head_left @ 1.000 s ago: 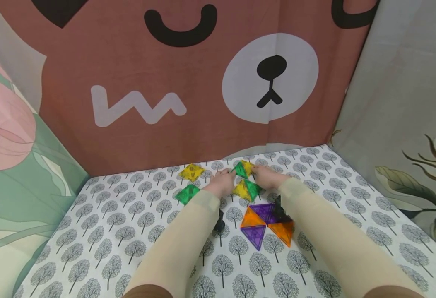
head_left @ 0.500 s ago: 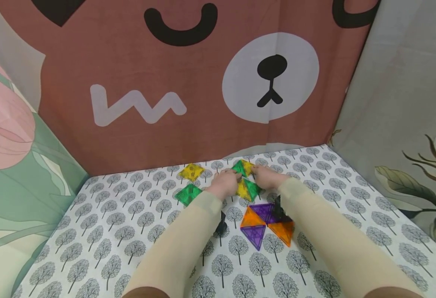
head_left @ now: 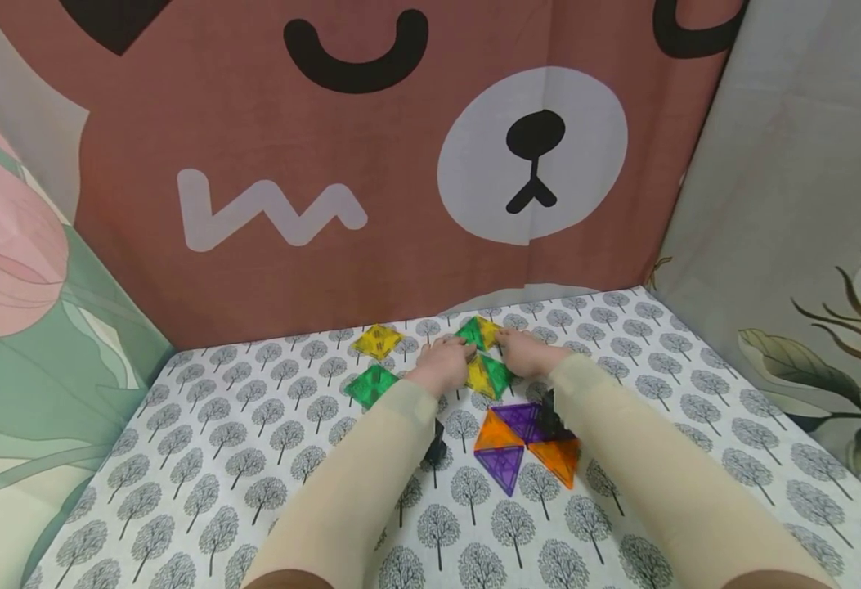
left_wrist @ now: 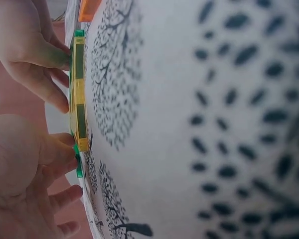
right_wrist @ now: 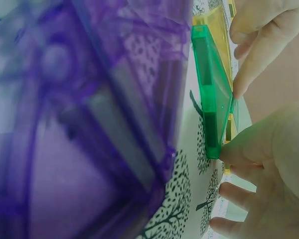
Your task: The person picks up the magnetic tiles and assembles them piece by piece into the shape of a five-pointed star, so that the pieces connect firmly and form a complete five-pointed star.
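Observation:
In the head view, my left hand (head_left: 445, 361) lies at the left side of two pairs of triangular magnetic tiles, its fingers touching them. My right hand (head_left: 530, 352) reaches in from the right and touches the same tiles. The back pair joins a green triangle (head_left: 472, 330) and a yellow triangle (head_left: 489, 329); the front pair has a yellow triangle (head_left: 480, 376) beside a green triangle (head_left: 500, 375). In the right wrist view, my right thumb meets a corner of the front green tile. Fingers of both hands look extended against the tile edges. Fingers partly hide where the pairs meet.
A yellow diamond of tiles (head_left: 378, 341) and a green diamond (head_left: 371, 384) lie to the left. Nearer me, purple tiles (head_left: 500, 468) and orange tiles (head_left: 557, 460) form a partial fan below my right wrist. Printed curtains (head_left: 268, 286) stand behind the tree-patterned cloth (head_left: 202, 458).
My left hand has shifted slightly right, its fingers now over the left edge of the front yellow tile. My right hand and the other tiles look the same.

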The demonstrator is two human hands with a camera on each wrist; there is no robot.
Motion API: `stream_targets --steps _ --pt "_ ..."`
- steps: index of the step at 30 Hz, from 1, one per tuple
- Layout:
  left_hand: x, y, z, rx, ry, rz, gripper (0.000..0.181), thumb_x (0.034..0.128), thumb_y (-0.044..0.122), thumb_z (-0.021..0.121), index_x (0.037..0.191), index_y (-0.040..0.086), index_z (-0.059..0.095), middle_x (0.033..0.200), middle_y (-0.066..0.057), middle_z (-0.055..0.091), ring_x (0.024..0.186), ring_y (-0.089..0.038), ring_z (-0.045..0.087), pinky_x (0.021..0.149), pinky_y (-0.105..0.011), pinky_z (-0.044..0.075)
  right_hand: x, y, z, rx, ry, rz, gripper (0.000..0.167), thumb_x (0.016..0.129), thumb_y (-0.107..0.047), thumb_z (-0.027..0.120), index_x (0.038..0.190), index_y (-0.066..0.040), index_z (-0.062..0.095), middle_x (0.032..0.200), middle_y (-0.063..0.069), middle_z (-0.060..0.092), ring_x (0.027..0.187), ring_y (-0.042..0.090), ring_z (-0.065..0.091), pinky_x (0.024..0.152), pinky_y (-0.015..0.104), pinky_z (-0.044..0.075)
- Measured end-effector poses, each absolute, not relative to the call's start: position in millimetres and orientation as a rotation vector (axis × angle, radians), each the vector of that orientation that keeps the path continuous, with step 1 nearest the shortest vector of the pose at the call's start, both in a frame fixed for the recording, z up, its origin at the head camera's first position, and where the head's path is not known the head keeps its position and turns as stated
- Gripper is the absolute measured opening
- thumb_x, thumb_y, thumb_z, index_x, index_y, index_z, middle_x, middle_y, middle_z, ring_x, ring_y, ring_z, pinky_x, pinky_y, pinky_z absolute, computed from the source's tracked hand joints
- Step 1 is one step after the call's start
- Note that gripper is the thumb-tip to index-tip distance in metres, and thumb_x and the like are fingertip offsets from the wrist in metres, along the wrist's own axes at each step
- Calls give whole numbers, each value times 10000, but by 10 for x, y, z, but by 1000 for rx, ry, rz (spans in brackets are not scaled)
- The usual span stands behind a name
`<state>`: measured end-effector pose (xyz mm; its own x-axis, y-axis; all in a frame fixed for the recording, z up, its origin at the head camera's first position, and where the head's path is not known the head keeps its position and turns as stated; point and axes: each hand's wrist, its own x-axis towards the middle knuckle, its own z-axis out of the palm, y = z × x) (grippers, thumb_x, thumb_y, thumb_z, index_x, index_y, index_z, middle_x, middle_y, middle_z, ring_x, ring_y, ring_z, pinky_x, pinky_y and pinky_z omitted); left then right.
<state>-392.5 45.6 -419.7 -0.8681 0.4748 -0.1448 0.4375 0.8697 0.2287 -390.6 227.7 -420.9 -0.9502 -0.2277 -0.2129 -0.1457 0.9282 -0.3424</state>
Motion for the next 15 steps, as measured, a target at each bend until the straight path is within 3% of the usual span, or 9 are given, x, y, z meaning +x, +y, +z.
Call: stream_targets --steps 8,15 --pt "-3876 438 -4175 679 2809 304 572 1007 63 395 1545 254 351 1610 2 254 1478 -290 164 1191 -516 103 -3902 2298 -4202 -313 2840 -529 494 1040 -52 322 1527 24 288 1581 234 224 1437 435 189 1173 532 145" --pt "-3741 469 -4040 692 2776 333 637 984 32 372 1574 248 267 1628 16 198 1492 -295 85 1191 -519 49 -3775 2391 -4125 -386 2829 -723 487 1038 -41 384 1514 38 313 1549 279 261 1414 441 251 1148 558 218"
